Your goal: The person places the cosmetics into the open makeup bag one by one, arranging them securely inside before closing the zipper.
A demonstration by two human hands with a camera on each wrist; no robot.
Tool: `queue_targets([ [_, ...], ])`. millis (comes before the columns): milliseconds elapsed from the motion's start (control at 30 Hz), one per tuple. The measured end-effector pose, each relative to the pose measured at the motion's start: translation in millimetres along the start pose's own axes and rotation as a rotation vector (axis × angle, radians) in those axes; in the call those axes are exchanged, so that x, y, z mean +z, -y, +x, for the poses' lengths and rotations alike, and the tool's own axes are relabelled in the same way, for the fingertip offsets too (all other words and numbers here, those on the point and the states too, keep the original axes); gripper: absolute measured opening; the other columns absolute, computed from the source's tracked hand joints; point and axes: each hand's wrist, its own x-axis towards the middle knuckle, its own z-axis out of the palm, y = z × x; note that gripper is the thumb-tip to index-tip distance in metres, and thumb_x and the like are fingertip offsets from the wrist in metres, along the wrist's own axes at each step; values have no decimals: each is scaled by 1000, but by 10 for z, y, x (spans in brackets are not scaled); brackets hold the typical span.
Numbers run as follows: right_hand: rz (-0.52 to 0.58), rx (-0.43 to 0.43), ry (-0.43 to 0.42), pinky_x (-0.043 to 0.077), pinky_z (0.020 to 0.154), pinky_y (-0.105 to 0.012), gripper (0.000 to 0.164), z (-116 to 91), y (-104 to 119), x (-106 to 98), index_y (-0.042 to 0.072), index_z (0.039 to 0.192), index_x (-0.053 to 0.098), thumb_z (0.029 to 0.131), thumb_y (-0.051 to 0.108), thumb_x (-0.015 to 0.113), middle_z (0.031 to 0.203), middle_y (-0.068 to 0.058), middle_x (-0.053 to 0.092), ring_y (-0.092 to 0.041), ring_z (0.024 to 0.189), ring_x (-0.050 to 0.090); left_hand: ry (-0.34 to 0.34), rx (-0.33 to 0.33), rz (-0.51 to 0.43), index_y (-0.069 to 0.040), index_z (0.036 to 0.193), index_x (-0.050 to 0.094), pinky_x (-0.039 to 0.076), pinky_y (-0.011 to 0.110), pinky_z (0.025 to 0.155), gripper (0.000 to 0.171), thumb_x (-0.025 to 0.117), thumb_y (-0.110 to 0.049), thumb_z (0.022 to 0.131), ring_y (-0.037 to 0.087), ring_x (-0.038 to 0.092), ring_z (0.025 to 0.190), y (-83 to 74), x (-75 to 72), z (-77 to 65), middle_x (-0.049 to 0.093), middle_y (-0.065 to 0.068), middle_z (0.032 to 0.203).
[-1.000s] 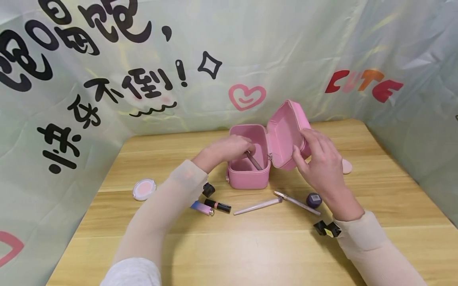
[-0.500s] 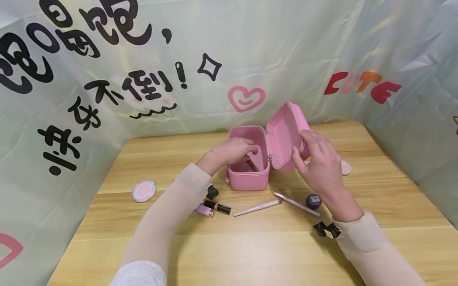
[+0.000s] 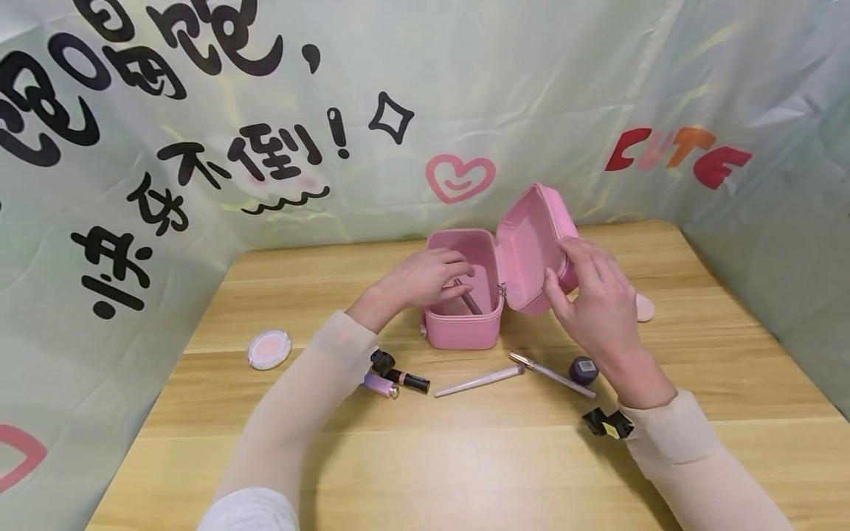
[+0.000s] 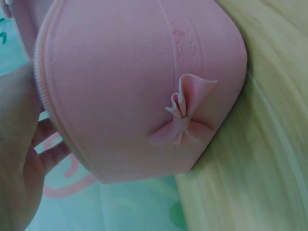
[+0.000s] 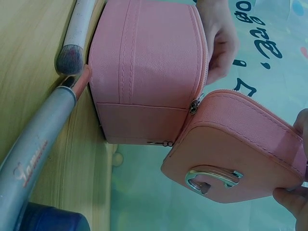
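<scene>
A pink cosmetic case stands on the wooden table with its lid swung out to the right. My left hand is over the case's mouth, its fingers spread and holding nothing. Below those fingers a thin dark brown stick leans inside the case; its exact kind is unclear. With thumb and fingers, my right hand grips the lid's outer edge. The left wrist view shows a bow on the case's side. A metal handle sits on the lid in the right wrist view.
Before the case lie two makeup brushes, a black lipstick and a pink-blue tube. A dark purple jar is near the right wrist. A round compact lies left, a pale pink piece right. A printed curtain hangs behind.
My left hand has let go of the brown stick, which now rests in the case, and has spread its fingers and risen slightly. The right hand keeps its grip on the lid.
</scene>
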Motion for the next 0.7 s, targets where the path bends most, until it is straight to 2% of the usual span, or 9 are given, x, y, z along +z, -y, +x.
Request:
queue_targets([
  [267, -1, 8, 4, 51, 86, -60, 43, 1, 9, 4, -2, 121, 63, 90, 27, 56, 117, -20, 65, -39, 107, 61, -51, -52, -82, -13, 122, 67, 40, 34, 105, 40, 56, -43, 99, 20, 55, 116, -9, -52, -183, 63, 3, 120],
  [500, -5, 0, 0, 50, 90, -59, 45, 7, 13, 11, -3, 122, 62, 91, 28, 55, 119, -21, 65, -40, 109, 60, -116, -53, -107, -12, 123, 66, 38, 36, 107, 39, 57, -40, 98, 22, 55, 116, -8, -57, -341, 63, 5, 120],
  [700, -1, 4, -6, 50, 92, -58, 46, -1, 5, 18, -5, 123, 61, 91, 28, 55, 120, -21, 64, -39, 110, 60, -113, -101, -125, -13, 125, 65, 35, 37, 110, 41, 57, -43, 98, 23, 53, 120, -39, -68, -509, 62, 4, 122],
])
